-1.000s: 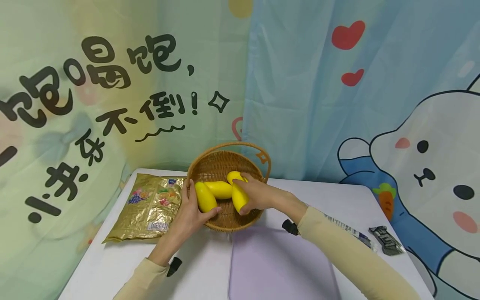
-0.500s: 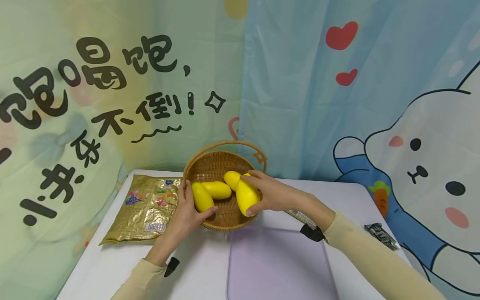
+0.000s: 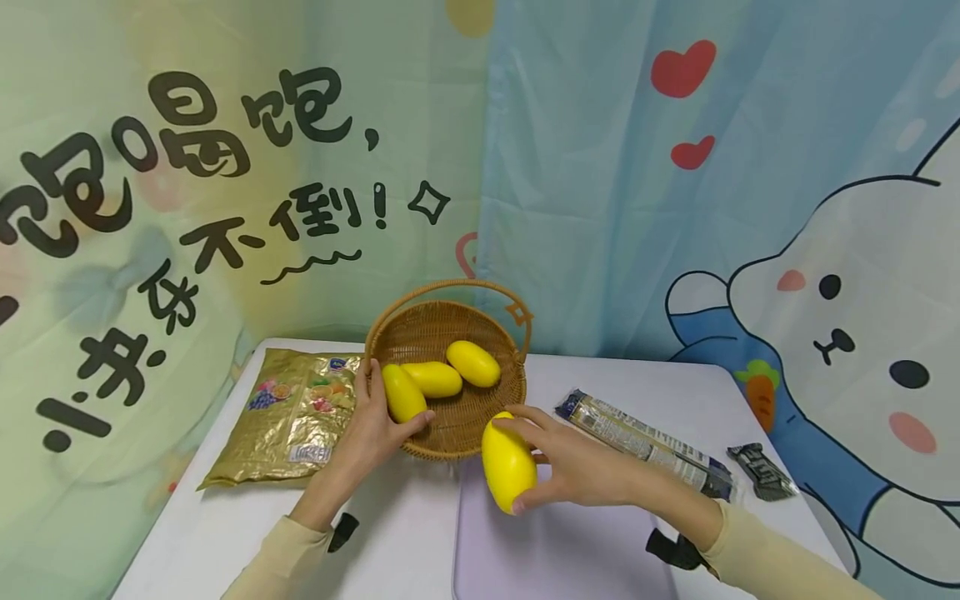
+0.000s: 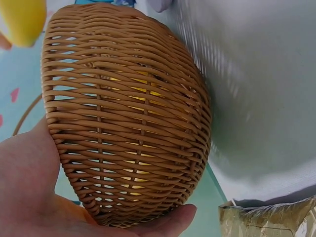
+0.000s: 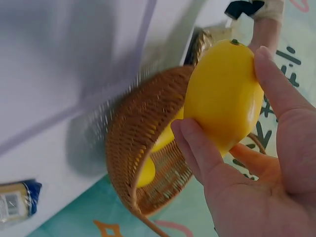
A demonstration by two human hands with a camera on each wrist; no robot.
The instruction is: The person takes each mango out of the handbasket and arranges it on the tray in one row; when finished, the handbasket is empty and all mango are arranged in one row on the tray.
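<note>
My right hand [image 3: 573, 462] holds a smooth yellow mango [image 3: 507, 464] between thumb and fingers, in front of the basket and above the lilac mat [image 3: 570, 550]. In the right wrist view a small dark stem spot shows at the end of this mango [image 5: 224, 89]. My left hand [image 3: 377, 429] grips the left side of the woven wicker basket [image 3: 450, 429], its thumb over the rim. Several more yellow mangoes [image 3: 474, 364] lie inside the basket. Through the weave, the left wrist view shows bits of yellow behind the basket wall [image 4: 123, 113].
A gold foil bag [image 3: 292, 417] with fruit pictures lies left of the basket. On the right are a long printed packet [image 3: 637, 437] and a small dark wrapped packet [image 3: 761, 471]. A printed curtain [image 3: 585, 192] hangs behind the white table [image 3: 405, 533].
My right hand has lifted one mango out of the basket and brought it forward and down over the mat. The left hand stays on the basket. The long packet is now uncovered.
</note>
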